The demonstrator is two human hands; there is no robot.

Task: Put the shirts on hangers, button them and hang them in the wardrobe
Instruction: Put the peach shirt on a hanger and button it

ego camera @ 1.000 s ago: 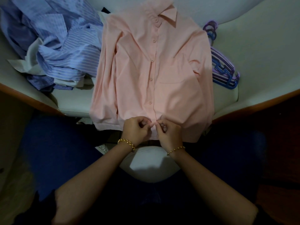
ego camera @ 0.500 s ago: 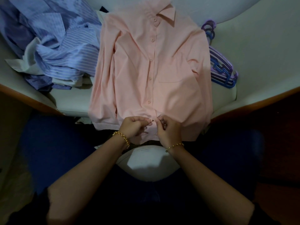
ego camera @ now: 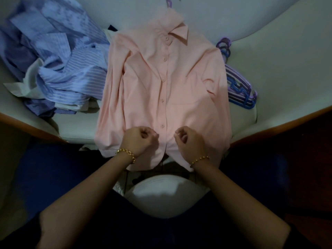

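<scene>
A peach shirt (ego camera: pixel 181 83) lies face up on a white cushioned seat (ego camera: pixel 280 56), its placket buttoned down to the lowest button (ego camera: pixel 162 125). A purple hanger hook (ego camera: pixel 168 2) sticks out above the collar. My left hand (ego camera: pixel 140 141) and my right hand (ego camera: pixel 192 142) hover over the shirt's lower hem, one on each side of the placket and a short gap apart. Both have curled fingers and I see nothing held in them.
A heap of blue striped shirts (ego camera: pixel 59 69) lies to the left of the peach shirt. A stack of purple and blue hangers (ego camera: pixel 239 90) sits at its right shoulder. The seat has a wooden front edge (ego camera: pixel 280 123). A white rounded cushion (ego camera: pixel 165 198) is near my lap.
Both hands were pinching the placket together at the hem. They have now let go and moved apart sideways. The view has tilted up, showing the hanger hook.
</scene>
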